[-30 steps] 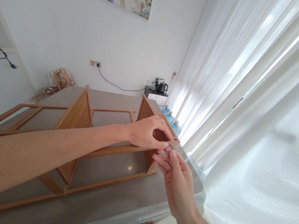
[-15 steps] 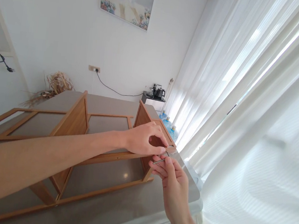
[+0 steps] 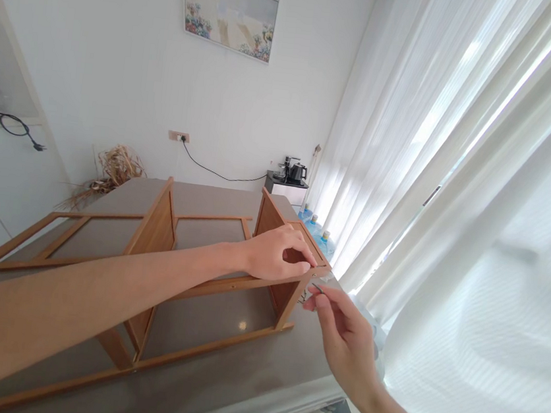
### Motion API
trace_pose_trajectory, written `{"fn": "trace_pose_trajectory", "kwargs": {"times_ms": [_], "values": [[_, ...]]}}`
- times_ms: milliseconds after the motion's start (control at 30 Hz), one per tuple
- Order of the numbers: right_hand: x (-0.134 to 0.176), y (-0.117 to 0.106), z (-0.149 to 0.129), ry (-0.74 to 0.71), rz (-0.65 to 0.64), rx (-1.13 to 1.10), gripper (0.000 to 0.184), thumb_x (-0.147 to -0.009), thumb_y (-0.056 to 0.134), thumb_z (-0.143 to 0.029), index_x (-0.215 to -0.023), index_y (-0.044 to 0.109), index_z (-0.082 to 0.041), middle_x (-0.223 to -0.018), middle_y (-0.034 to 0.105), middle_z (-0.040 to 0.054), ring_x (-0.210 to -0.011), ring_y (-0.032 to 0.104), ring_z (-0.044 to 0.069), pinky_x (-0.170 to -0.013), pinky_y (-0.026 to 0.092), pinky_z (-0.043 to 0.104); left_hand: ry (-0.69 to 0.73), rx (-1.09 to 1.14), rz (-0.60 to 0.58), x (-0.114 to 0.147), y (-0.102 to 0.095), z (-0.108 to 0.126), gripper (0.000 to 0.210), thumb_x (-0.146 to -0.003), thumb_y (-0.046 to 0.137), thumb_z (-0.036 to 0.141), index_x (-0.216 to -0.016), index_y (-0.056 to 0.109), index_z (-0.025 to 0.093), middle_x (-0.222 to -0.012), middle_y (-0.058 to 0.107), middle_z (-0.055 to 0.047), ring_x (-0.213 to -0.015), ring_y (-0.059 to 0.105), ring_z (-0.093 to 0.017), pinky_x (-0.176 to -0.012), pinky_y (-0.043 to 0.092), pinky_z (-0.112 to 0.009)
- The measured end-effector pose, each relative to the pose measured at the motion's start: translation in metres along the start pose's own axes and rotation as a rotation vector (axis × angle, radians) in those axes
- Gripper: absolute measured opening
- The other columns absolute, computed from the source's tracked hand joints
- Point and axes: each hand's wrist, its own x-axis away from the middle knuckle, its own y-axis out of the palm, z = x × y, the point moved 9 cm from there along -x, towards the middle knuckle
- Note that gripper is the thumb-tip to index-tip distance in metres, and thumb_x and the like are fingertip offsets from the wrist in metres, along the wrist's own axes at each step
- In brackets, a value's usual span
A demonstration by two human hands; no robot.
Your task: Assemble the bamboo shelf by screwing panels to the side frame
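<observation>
A wooden shelf frame (image 3: pixel 155 239) lies on its side, with upright panels between its long rails. My left hand (image 3: pixel 277 253) reaches across it and rests on the near rail by the right corner, thumb and fingertips pinched on the wood. A small round screw head (image 3: pixel 314 275) shows in the rail end just beyond those fingertips. To the right of the corner, my right hand (image 3: pixel 344 324) is closed on a thin dark hex key (image 3: pixel 317 289). The key is apart from the screw head, and the fingers partly hide it.
The frame lies on a grey table (image 3: pixel 205 387). Past its right end stand several water bottles (image 3: pixel 324 240) and a small cabinet (image 3: pixel 287 191) with a kettle (image 3: pixel 298 172). White curtains (image 3: pixel 472 269) hang on the right. Dried stalks (image 3: pixel 115 168) are at the back left.
My right hand has moved right, drawing the hex key away from the corner and from my left fingertips. My left hand stays on the rail. The view has shifted slightly.
</observation>
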Motion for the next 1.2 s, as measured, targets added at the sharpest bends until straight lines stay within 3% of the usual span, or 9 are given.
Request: {"fn": "trace_pose_trajectory", "kwargs": {"times_ms": [167, 367, 700, 1200], "values": [[-0.014, -0.024, -0.007, -0.295, -0.163, 0.45, 0.02, -0.098, 0.05, -0.021, -0.111, 0.064, -0.026, -0.099, 0.059, 0.0058, -0.089, 0.057, 0.018, -0.074, 0.049, 0.031, -0.02, 0.019, -0.008, 0.001, 0.002, -0.004, 0.02, -0.085, 0.062, 0.028, -0.101, 0.074, 0.025, -0.1, 0.068, -0.004, -0.104, 0.054, -0.021, -0.091, 0.046, -0.033], [-0.019, -0.02, -0.019, -0.54, -0.298, 0.703, 0.025, -0.096, 0.048, -0.011, -0.112, 0.062, -0.024, -0.1, 0.056, 0.0072, -0.089, 0.051, 0.019, -0.074, 0.045, 0.034, -0.043, 0.013, -0.006, 0.001, 0.002, -0.005, 0.019, -0.085, 0.062, 0.028, -0.101, 0.073, 0.026, -0.102, 0.066, -0.004, -0.109, 0.054, -0.021, -0.091, 0.047, -0.034], [-0.027, -0.018, -0.017, -0.583, -0.289, 0.746, 0.028, -0.095, 0.048, -0.008, -0.114, 0.06, -0.024, -0.103, 0.056, 0.0072, -0.09, 0.052, 0.019, -0.076, 0.044, 0.035, -0.028, -0.005, -0.011, 0.0, 0.002, -0.003, 0.019, -0.086, 0.061, 0.029, -0.102, 0.073, 0.026, -0.102, 0.066, -0.004, -0.104, 0.056, -0.019, -0.087, 0.048, -0.032], [-0.03, -0.015, -0.027, -0.654, -0.387, 0.881, 0.041, -0.086, 0.046, 0.003, -0.113, 0.059, -0.023, -0.104, 0.058, 0.0066, -0.091, 0.051, 0.02, -0.079, 0.042, 0.036, -0.048, 0.037, 0.002, 0.001, 0.002, -0.006, 0.019, -0.086, 0.062, 0.029, -0.1, 0.074, 0.027, -0.103, 0.066, -0.005, -0.103, 0.057, -0.02, -0.085, 0.049, -0.032]]}}
